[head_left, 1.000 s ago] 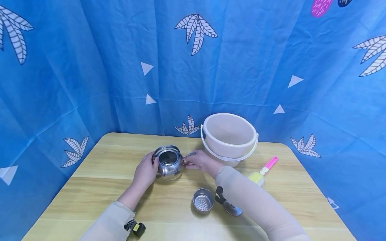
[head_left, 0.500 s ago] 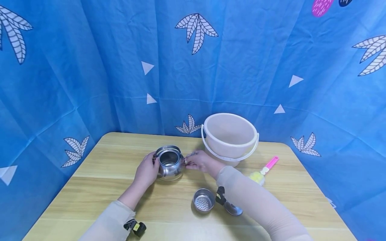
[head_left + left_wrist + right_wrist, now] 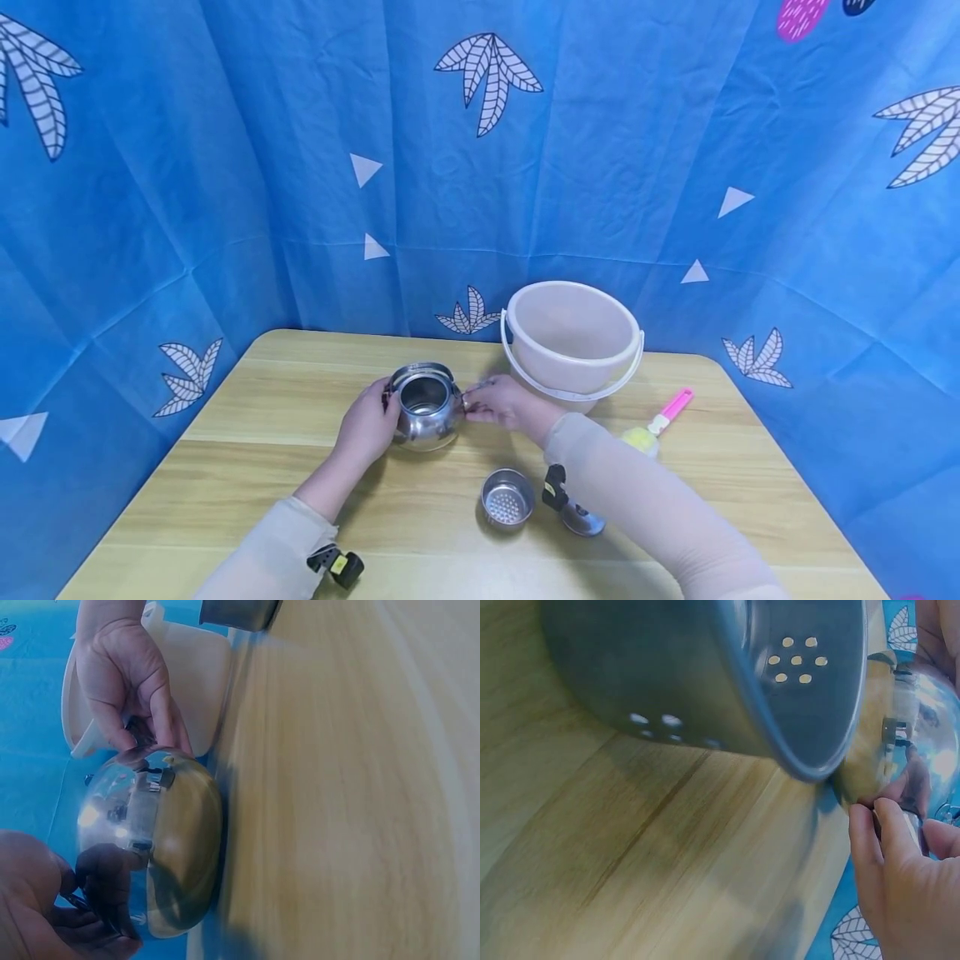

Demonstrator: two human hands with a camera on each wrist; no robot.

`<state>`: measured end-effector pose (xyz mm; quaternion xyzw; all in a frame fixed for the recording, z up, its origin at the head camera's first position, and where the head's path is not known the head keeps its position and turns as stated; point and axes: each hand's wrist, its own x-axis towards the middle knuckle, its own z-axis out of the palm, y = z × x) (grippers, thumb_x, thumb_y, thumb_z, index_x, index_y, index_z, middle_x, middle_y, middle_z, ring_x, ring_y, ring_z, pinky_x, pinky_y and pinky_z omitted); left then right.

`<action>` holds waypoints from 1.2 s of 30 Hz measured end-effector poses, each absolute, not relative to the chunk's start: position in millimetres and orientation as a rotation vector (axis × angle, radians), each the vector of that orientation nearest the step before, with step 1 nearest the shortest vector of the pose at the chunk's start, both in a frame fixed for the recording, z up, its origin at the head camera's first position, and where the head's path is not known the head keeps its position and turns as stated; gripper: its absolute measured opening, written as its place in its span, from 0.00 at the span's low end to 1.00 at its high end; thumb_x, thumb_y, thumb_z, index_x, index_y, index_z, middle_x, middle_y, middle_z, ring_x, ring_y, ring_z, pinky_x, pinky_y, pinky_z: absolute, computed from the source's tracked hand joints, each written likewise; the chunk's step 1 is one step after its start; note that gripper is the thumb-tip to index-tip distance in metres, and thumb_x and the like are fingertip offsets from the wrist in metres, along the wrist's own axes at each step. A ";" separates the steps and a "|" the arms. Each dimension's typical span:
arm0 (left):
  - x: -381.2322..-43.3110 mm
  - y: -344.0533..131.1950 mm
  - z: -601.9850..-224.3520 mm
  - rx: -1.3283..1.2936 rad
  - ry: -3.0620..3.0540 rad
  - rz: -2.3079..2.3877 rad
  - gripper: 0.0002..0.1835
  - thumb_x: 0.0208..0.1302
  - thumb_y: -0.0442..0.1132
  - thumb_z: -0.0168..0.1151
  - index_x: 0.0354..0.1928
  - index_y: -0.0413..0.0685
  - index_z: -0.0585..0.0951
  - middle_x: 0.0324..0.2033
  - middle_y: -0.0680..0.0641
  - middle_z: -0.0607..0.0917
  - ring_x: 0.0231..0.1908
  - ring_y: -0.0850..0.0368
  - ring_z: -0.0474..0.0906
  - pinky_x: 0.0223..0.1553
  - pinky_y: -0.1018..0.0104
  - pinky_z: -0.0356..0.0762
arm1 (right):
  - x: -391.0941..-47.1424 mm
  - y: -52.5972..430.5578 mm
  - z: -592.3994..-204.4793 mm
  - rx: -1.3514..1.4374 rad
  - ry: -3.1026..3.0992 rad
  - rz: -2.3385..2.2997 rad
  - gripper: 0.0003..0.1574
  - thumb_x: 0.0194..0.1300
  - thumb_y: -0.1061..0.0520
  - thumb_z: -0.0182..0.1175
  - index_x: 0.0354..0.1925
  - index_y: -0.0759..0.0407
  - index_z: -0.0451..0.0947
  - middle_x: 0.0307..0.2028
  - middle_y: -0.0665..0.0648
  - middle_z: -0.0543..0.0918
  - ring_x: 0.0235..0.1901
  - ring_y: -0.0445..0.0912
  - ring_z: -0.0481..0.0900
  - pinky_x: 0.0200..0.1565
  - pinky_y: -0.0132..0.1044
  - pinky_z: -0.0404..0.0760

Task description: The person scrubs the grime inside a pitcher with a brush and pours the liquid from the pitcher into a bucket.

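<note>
A shiny steel teapot (image 3: 426, 425) stands lidless, its round mouth facing up and a curved handle lying along the back of the rim. My left hand (image 3: 370, 425) grips its left side, thumb near the rim; in the left wrist view the fingers (image 3: 97, 949) curl under that side. On the opposite side my right hand (image 3: 501, 402) pinches the spout (image 3: 913, 829) between thumb and fingers, which cover much of it. In front of the pot sits a steel strainer cup (image 3: 507, 500) with a perforated bottom, looming large in the right wrist view.
A white bucket (image 3: 528, 354) with its bail hanging forward stands behind my right hand. A pink-handled sponge brush (image 3: 675, 406) lies right of it. Partly under my right forearm is a small steel lid (image 3: 582, 522). A blue patterned curtain (image 3: 480, 208) surrounds the wooden table (image 3: 262, 417).
The teapot has shifted slightly to the right, with both hands keeping their hold on it. The strainer cup, bucket and brush stay where they were.
</note>
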<state>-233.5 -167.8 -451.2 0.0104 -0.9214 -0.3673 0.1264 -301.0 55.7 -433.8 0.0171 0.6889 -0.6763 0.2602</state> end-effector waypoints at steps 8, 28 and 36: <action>-230.5 -165.0 -439.4 0.021 -2.674 -1.104 0.25 0.76 0.40 0.49 0.67 0.29 0.69 0.63 0.29 0.74 0.64 0.33 0.70 0.67 0.42 0.66 | -297.2 58.0 -424.7 0.004 1.868 -1.854 0.13 0.66 0.73 0.56 0.50 0.76 0.75 0.36 0.61 0.83 0.35 0.47 0.82 0.55 0.44 0.82; -226.0 -168.0 -411.2 -0.063 -2.664 -1.083 0.25 0.76 0.39 0.48 0.67 0.29 0.69 0.63 0.29 0.74 0.64 0.32 0.69 0.67 0.41 0.66 | -276.7 57.8 -401.4 0.009 1.933 -1.948 0.12 0.63 0.74 0.58 0.47 0.75 0.75 0.38 0.64 0.82 0.36 0.50 0.84 0.50 0.42 0.85; -227.5 -165.1 -398.3 -0.110 -2.658 -1.046 0.25 0.76 0.40 0.48 0.67 0.29 0.69 0.63 0.29 0.74 0.64 0.32 0.70 0.66 0.41 0.66 | -268.3 61.4 -387.7 0.027 1.912 -2.012 0.13 0.64 0.75 0.57 0.48 0.76 0.72 0.41 0.65 0.80 0.36 0.51 0.83 0.51 0.45 0.85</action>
